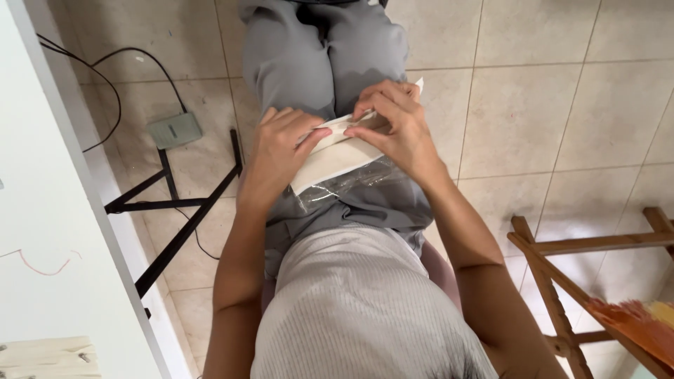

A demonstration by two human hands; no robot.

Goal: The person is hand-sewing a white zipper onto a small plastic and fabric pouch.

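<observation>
Fingers [319, 133] of the left hand [277, 151] pinch the near end of a flat cream packet [335, 160], while the right hand [397, 130] pinches its upper edge just beside them. The packet lies across the lap on grey trousers [316, 56], over a clear plastic wrapper [344, 188]. A wooden frame [554, 281] stands on the tiled floor [547, 105] to the right.

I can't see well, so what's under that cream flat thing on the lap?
Under the cream flat cloth-like piece lies a crinkly clear plastic wrapper, resting on the grey trousers. The left hand and right hand cover its upper edge, so that part stays hidden.
</observation>
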